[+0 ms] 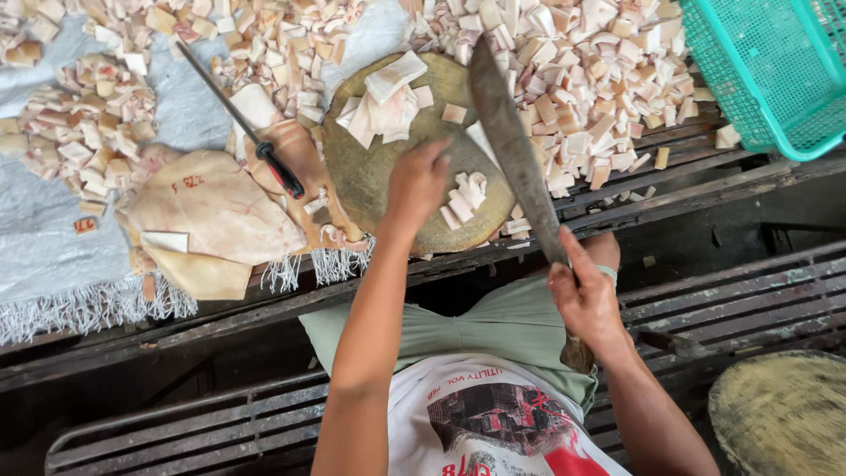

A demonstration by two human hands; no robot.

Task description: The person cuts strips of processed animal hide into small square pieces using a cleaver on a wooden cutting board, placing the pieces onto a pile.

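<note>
Left hand flat, fingers together, pressing on round chopping block near its front edge. Right hand clamped on cleaver, blade across block's right side. Cut pieces heaped behind; green basket at far right; sharpening steel on slabs left.

**Both arms extended, one hand flat, one hand gripping**

The left arm reaches straight forward from the body, bare from the elbow down, its wrist nearly level. The left hand lies palm down, knuckles up, fingers curled loosely downward and pressed against what is beneath them. The right arm comes in from the lower right, forearm angled up and inward. The right hand is closed in a fist around a handle, thumb stretched along the top, back of the hand facing the camera.
</note>
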